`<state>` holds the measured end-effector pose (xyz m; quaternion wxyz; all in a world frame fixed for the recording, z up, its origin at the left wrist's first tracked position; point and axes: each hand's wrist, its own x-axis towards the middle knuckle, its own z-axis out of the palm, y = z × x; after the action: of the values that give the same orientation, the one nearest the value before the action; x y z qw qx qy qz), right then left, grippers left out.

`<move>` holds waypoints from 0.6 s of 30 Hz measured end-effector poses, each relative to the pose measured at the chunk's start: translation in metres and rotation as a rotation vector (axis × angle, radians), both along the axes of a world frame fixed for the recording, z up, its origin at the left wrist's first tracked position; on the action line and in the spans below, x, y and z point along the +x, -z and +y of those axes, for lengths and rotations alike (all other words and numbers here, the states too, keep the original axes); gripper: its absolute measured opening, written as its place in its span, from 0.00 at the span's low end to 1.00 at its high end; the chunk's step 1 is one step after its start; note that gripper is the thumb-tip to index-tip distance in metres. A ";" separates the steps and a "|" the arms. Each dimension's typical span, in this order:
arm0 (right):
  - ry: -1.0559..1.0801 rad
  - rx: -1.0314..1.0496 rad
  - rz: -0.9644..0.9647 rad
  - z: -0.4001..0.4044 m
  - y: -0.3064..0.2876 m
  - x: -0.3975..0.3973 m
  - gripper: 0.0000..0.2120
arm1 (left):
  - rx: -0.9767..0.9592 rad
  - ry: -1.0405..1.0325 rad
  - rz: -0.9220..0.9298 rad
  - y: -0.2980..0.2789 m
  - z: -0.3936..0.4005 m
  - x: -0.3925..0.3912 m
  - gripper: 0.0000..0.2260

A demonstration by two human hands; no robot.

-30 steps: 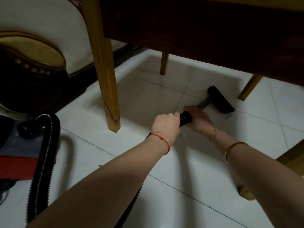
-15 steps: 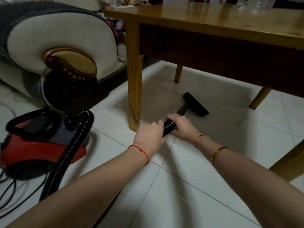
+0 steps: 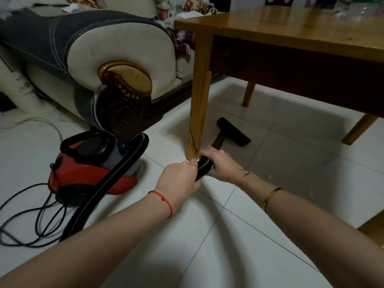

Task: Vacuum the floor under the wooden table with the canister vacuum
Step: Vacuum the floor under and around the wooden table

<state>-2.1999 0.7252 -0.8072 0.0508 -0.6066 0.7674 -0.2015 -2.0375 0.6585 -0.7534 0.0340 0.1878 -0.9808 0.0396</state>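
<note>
Gripping the black ribbed hose (image 3: 202, 166) of the vacuum, both hands work close beside the near leg (image 3: 198, 104) of the wooden counter (image 3: 291, 30). The left hand (image 3: 178, 181) is wrapped around the hose on the near side of that leg, a red string bracelet (image 3: 164, 202) on its wrist. The right hand (image 3: 223, 165) is curled around the hose end where it meets the rigid black tube (image 3: 218, 141), just right of the leg's foot, with two gold bracelets (image 3: 270, 196) on that arm. The tube runs past the leg to the flat black floor nozzle (image 3: 233, 132), which lies on the white tiled floor (image 3: 228, 246) under the counter's edge, a little beyond and right of the leg. The counter's two far legs (image 3: 248, 94) stand further back under the top. Left of the near leg, the red and black canister (image 3: 91, 165) sits on the floor, its carrying handle upward; the hose arches out of its top and curves down toward the viewer. A black power cord (image 3: 37, 215) lies in loose loops on the tiles left of the canister. Behind the canister stands a sofa arm (image 3: 116, 59) in cream and dark upholstery with a gold carved scroll, left of the counter.
</note>
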 end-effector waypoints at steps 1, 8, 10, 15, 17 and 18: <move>-0.005 0.004 0.007 -0.003 0.004 -0.003 0.09 | 0.003 -0.008 -0.004 0.003 -0.002 -0.002 0.13; 0.014 0.053 -0.017 -0.012 0.016 -0.048 0.11 | 0.033 -0.045 0.012 0.023 -0.005 -0.048 0.12; 0.025 0.072 -0.016 -0.012 0.019 -0.069 0.11 | 0.054 -0.055 0.028 0.029 -0.004 -0.069 0.11; 0.067 0.124 -0.049 -0.011 0.030 -0.127 0.08 | 0.092 -0.065 0.035 0.045 0.000 -0.128 0.11; 0.091 0.118 -0.083 -0.009 0.034 -0.147 0.08 | 0.090 -0.066 0.023 0.050 0.000 -0.150 0.11; 0.101 0.125 -0.096 -0.008 0.034 -0.155 0.08 | 0.089 -0.064 0.021 0.053 0.000 -0.161 0.11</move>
<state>-2.3546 0.7167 -0.8409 0.1151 -0.5526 0.8046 -0.1845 -2.1982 0.6589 -0.8063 0.0346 0.2209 -0.9747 -0.0048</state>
